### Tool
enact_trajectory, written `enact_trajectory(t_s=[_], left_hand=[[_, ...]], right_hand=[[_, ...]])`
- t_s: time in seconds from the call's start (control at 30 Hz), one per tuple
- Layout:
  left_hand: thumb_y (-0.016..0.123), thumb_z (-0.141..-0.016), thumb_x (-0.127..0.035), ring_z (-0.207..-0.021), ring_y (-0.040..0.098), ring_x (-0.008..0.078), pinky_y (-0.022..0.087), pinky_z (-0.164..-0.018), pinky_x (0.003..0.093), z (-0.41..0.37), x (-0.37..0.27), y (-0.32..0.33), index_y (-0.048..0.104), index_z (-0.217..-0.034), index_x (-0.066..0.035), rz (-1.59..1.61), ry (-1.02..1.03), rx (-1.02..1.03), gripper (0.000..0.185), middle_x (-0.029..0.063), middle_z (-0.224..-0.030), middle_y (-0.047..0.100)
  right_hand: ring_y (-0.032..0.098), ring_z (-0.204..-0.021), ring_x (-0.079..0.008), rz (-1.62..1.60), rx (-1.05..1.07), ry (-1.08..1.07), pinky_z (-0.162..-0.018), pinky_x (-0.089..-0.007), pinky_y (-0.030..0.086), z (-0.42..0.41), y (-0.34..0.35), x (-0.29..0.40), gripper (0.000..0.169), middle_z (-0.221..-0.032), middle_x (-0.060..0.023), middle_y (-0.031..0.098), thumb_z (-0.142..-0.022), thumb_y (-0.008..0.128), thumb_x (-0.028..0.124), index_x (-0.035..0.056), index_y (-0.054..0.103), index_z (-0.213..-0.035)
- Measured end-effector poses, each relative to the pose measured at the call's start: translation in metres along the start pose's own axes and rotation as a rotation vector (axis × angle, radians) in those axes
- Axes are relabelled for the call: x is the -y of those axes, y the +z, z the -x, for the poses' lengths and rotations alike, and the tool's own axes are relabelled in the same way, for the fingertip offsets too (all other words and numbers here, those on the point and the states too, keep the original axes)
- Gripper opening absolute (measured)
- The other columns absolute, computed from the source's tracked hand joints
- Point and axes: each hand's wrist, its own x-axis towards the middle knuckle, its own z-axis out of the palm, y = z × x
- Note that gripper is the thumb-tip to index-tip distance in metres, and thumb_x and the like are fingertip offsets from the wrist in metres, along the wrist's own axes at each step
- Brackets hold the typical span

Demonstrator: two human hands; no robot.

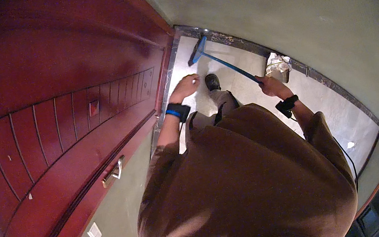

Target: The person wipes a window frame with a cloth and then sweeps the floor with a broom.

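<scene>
My right hand (272, 86) grips the upper end of the blue handle of a broom (229, 65). The handle slants away from me to a blue broom head (200, 50) with dark bristles. That head rests on the pale floor near the corner between the red door and the far wall. Nothing shows in my left hand (184, 87), which hangs in the air left of the broom. Its fingers are loosely curled, with a small gap between them and the thumb. Both wrists wear black bands.
A red panelled door (73, 111) fills the left, near a metal lever handle (117, 169) and a light switch (94, 233). A waste bin (281, 76) with a pale plastic liner stands against the dark skirting (236, 38). A white scrap (350, 144) lies on the floor at right.
</scene>
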Motion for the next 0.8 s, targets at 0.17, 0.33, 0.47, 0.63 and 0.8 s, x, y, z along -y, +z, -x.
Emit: enact_trajectory(t_s=[0.17,0.33,0.47,0.63,0.8], left_hand=[[0.043,-0.099,-0.049,-0.099,0.062,0.0283,0.050,-0.085,0.0387,-0.057,-0.044,0.046,0.053,-0.128,-0.002,0.493,-0.305,0.580,0.056,0.0136,-0.122,0.060],[0.043,-0.098,-0.057,-0.122,0.054,0.0333,0.049,-0.097,0.0436,-0.071,-0.031,0.059,0.029,-0.144,0.004,1.319,-0.328,0.493,0.077,0.0218,-0.141,0.045],[0.043,-0.099,-0.049,-0.116,0.058,0.0372,0.051,-0.095,0.0449,-0.073,0.008,0.063,0.028,-0.139,0.005,1.161,-0.301,0.468,0.069,0.0272,-0.134,0.048],[0.052,-0.091,-0.051,-0.106,0.057,0.0501,0.047,-0.096,0.0574,-0.084,0.037,0.122,0.042,-0.120,0.008,1.426,-0.722,0.720,0.067,0.0296,-0.113,0.056],[0.058,-0.092,-0.030,-0.098,0.056,0.0443,0.049,-0.088,0.0548,-0.029,0.047,0.211,0.042,-0.108,0.003,1.112,-0.228,0.642,0.040,0.0240,-0.097,0.056]], right_hand=[[0.065,-0.080,-0.0411,-0.194,-0.008,-0.012,-0.072,-0.0468,0.051,0.006,-0.018,0.037,0.041,-0.092,-0.0277,0.065,-0.095,0.048,0.017,0.0131,0.053,-0.136],[0.068,-0.074,-0.0361,0.217,-0.149,-0.077,-0.064,-0.0477,0.054,-0.058,0.009,0.109,0.052,-0.081,-0.0194,0.069,-0.089,0.055,0.016,0.0158,0.046,-0.139],[0.069,-0.072,-0.0348,0.180,-0.264,-0.028,-0.058,-0.0453,0.055,-0.092,0.074,0.117,0.051,-0.081,-0.0173,0.070,-0.084,0.056,0.013,0.0123,0.048,-0.134],[0.068,-0.069,-0.0384,0.032,-0.140,0.185,-0.061,-0.0510,0.055,-0.024,0.134,0.115,0.050,-0.079,-0.0186,0.069,-0.089,0.051,0.015,0.0198,0.043,-0.139],[0.065,-0.062,-0.0396,-0.006,-0.070,0.357,-0.056,-0.0517,0.053,0.079,0.160,0.182,0.055,-0.071,-0.0211,0.065,-0.092,0.048,0.017,0.0175,0.035,-0.145]])
